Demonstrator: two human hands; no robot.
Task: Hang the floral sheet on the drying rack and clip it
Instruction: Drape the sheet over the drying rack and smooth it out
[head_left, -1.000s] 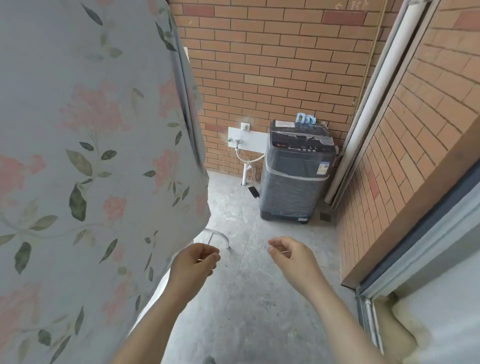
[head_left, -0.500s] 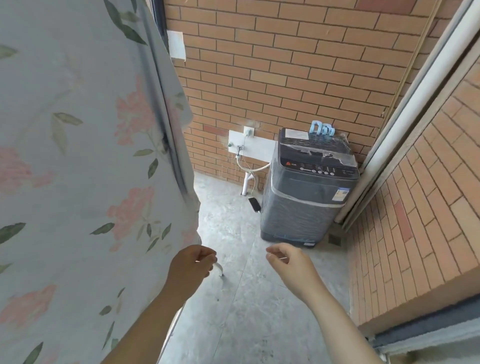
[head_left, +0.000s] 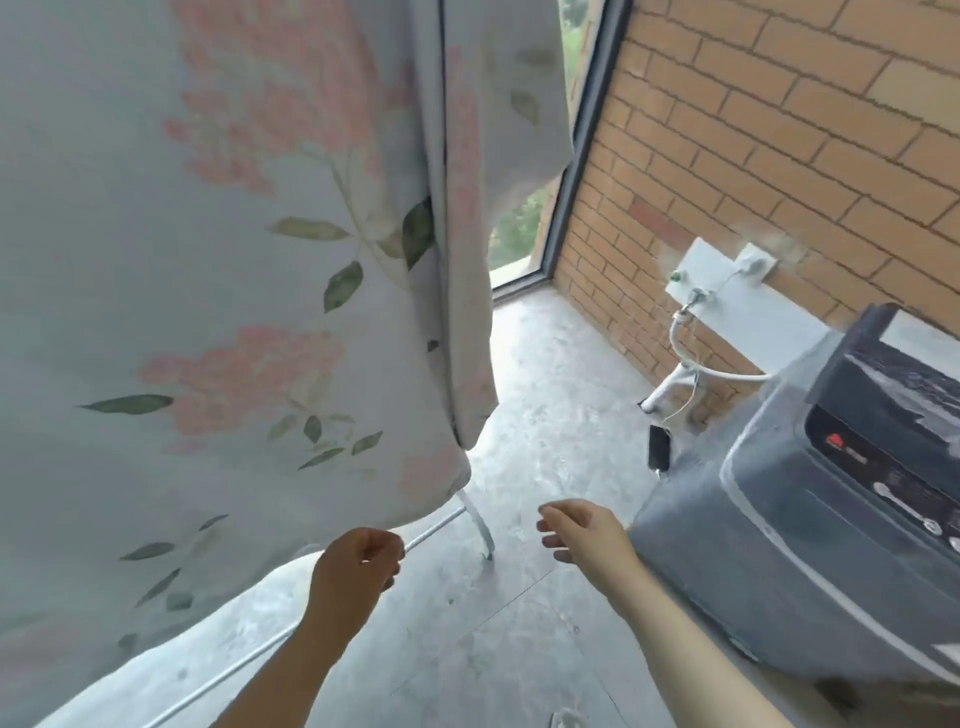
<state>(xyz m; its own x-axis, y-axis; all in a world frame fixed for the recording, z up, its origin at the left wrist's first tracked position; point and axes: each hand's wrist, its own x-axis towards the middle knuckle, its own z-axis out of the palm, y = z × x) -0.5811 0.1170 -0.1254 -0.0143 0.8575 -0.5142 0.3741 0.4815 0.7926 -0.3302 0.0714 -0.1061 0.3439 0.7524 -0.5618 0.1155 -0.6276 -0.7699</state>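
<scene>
Hands come first, lowest in view, both bare and apart from each other. The left hand (head_left: 358, 564) has its fingers loosely curled, thumb close to the forefinger, and nothing shows in it; the right hand (head_left: 582, 530) reaches forward with fingers relaxed and a little spread, gripping nothing.

Just above the left hand hangs the lower hem of the sheet (head_left: 208, 260); whether hand and cloth touch cannot be told. The sheet fills the left of the view, pale grey-blue with pink blossoms and green leaves; it falls in two layers, the back one showing as a narrow strip at its right edge; its top runs out of frame, so what it hangs from is not seen. From under the hem comes a thin metal bar and a bent leg of the rack (head_left: 480, 525), its foot on the grey floor (head_left: 519, 395).

Right of the right hand stands a dark washer (head_left: 810, 551), wrapped in clear film. Beyond it a white hose (head_left: 678, 338) curves down from a tap on a white panel (head_left: 711, 270); the panel is fixed to a brick wall (head_left: 779, 130). Farthest, in the corner behind the sheet, is a dark-framed window (head_left: 519, 228) with blurred greenery.
</scene>
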